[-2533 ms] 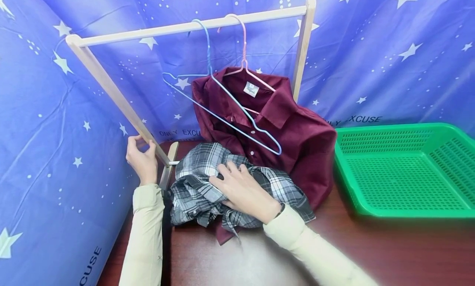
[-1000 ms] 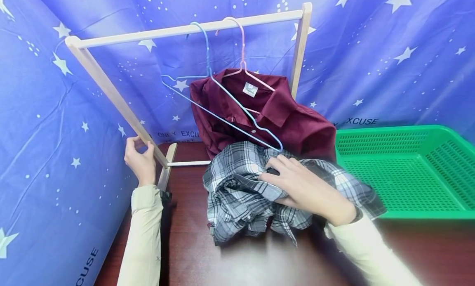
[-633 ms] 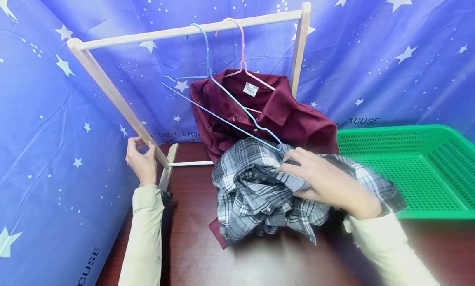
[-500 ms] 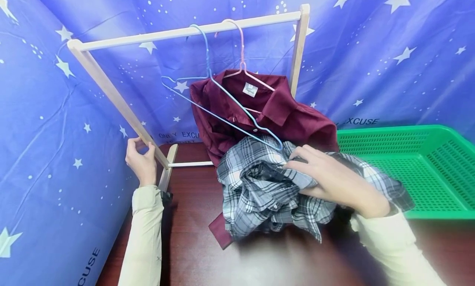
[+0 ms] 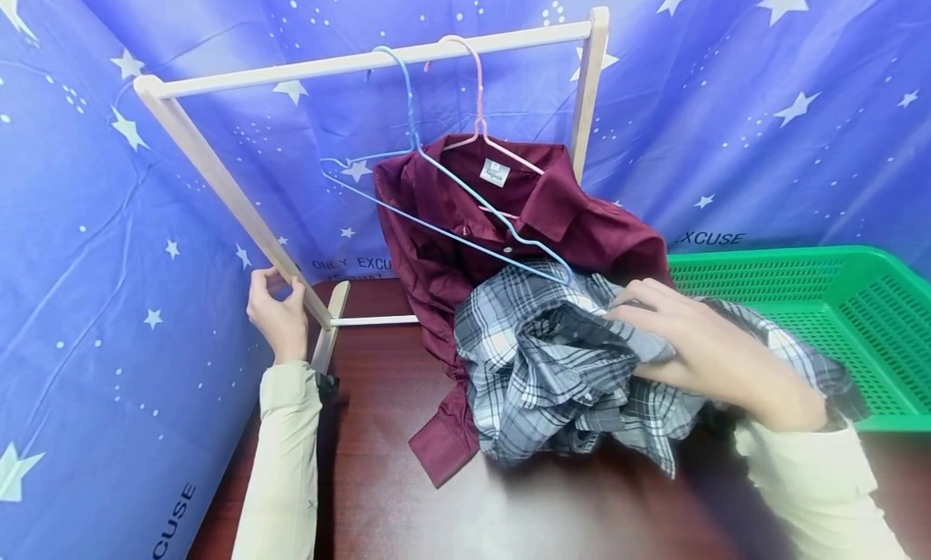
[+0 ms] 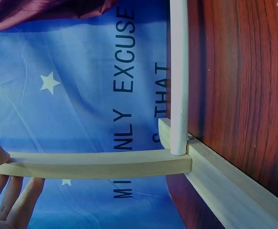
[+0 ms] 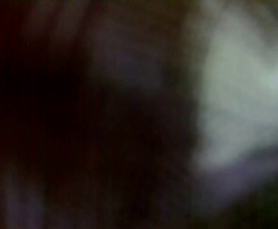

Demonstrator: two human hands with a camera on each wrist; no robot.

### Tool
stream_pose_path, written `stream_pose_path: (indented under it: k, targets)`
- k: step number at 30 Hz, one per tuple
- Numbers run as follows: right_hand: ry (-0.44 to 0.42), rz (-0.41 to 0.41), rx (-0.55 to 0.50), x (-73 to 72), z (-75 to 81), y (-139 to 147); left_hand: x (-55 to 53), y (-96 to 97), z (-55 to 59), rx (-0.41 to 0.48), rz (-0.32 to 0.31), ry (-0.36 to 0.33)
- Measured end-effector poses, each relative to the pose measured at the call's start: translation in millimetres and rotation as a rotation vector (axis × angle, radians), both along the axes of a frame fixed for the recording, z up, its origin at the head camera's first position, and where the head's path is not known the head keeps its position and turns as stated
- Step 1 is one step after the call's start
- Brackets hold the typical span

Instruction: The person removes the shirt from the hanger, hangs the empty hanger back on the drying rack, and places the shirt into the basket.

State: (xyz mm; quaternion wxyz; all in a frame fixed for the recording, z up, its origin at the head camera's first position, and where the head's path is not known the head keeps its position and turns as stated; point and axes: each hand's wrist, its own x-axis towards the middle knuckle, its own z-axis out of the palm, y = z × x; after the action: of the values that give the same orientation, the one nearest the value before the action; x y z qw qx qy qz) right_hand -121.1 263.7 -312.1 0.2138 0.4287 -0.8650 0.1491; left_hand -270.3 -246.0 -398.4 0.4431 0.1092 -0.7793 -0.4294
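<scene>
My left hand (image 5: pixel 280 313) grips the left post of a wooden clothes rack (image 5: pixel 225 192), thumb on one side and fingers on the other, as the left wrist view shows too. With my right hand (image 5: pixel 691 342) I hold a bunched grey plaid shirt (image 5: pixel 553 374) over the table. Part of the plaid cloth trails past my wrist across the basket's edge. Behind it a maroon shirt (image 5: pixel 444 261) hangs on a pink hanger (image 5: pixel 479 91). A bare blue hanger (image 5: pixel 465 190) hangs from the same bar, its lower corner right at the plaid cloth. The right wrist view is dark and blurred.
A green plastic basket (image 5: pixel 815 257) stands at the right on the dark red wooden table (image 5: pixel 378 479). A white lower rod (image 5: pixel 374 321) joins the rack's feet. Blue star-patterned cloth (image 5: pixel 727 140) encloses the back and left side.
My right hand has carried the plaid shirt to the right, uncovering the lower rod and a maroon sleeve. The blue hanger has shifted slightly. My left hand stays on the post.
</scene>
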Motion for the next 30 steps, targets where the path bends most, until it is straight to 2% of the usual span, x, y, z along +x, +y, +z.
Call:
stream_pose_path:
  k: [4,11,19,24,30]
  targets:
    - [-0.015,0.001,-0.031,2.1,1.2,13.4,-0.3,0.5,1.0,0.003,0.005,-0.004]
    - [-0.047,0.005,-0.151,5.6,0.9,41.2,0.6,2.3,2.5,0.006,0.009,-0.009]
    - [-0.094,-0.064,-0.183,14.6,1.7,60.2,0.0,4.1,2.3,0.009,0.002,-0.011]
    - [-0.081,-0.097,-0.201,17.0,3.3,74.1,-1.1,3.8,0.8,0.009,0.013,-0.012]
    - [-0.073,-0.176,-0.223,14.9,0.4,96.0,-1.9,1.8,0.1,0.009,0.031,-0.014]
